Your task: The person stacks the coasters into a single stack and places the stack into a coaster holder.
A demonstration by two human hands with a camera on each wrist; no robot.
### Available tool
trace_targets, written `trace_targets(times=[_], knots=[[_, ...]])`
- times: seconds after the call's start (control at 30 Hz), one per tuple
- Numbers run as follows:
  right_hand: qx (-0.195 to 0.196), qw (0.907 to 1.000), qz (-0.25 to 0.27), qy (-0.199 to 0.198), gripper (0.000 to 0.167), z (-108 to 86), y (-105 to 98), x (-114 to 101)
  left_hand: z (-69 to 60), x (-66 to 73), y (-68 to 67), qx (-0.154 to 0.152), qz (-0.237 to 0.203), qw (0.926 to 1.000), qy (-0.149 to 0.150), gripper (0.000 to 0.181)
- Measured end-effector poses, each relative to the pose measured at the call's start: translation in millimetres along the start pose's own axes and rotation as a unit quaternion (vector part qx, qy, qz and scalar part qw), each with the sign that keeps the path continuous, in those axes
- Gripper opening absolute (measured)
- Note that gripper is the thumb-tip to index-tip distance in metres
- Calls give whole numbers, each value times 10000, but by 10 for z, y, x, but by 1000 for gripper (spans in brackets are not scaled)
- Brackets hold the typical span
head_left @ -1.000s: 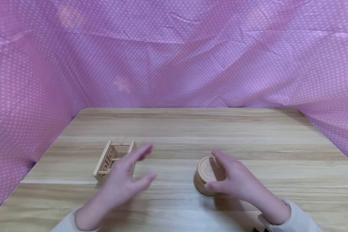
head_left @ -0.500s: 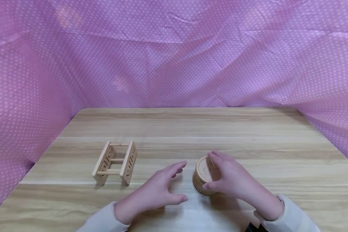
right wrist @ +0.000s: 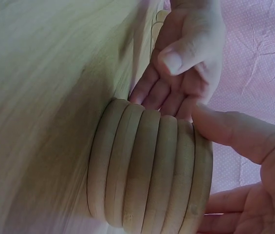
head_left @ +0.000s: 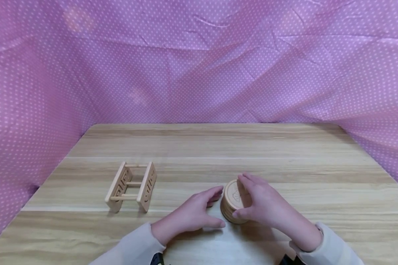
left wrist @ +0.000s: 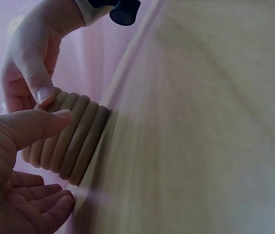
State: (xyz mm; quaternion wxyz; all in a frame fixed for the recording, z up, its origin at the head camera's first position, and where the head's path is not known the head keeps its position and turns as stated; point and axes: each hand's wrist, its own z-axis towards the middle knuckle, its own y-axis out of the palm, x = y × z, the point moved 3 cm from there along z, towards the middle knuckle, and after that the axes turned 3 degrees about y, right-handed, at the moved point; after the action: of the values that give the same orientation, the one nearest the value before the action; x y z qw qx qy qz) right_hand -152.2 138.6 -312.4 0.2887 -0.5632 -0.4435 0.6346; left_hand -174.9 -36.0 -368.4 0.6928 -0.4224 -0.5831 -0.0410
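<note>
A stack of several round wooden coasters (head_left: 233, 195) stands on the table right of centre in the head view; a line pattern marks the top one. My right hand (head_left: 266, 201) spans the top of the stack, gripping the upper rim between thumb (right wrist: 225, 127) and fingers. Beside the stack on its left, my left hand (head_left: 195, 213) is held with thumb and fingers spread apart, holding nothing. In the left wrist view the coasters' edges (left wrist: 71, 141) lie evenly against each other. The right hand covers part of the top coaster.
A small wooden rack (head_left: 149, 186), two carved side panels joined by dowels, stands on the left of the table (head_left: 199, 147). Pink dotted cloth (head_left: 185, 73) hangs behind and on both sides.
From over the wooden rack, my left hand has moved right to beside the coaster stack, uncovering the rack. My right hand and the stack have stayed almost still.
</note>
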Motion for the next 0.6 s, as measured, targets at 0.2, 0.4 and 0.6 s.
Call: trace_targets(times=[0.2, 0.4, 0.6], knots=[[102, 9996, -35, -261, 90, 16, 7, -1, 161, -96, 37, -104, -175, 9993, 327, 82], [215, 9987, -126, -452, 85, 29, 7, -9, 236, -165, 42, -105, -190, 9985, 511, 80], [235, 9985, -185, -469, 85, 32, 12, -10, 280, -158, 50, -147, 174, 9971, 724, 81]])
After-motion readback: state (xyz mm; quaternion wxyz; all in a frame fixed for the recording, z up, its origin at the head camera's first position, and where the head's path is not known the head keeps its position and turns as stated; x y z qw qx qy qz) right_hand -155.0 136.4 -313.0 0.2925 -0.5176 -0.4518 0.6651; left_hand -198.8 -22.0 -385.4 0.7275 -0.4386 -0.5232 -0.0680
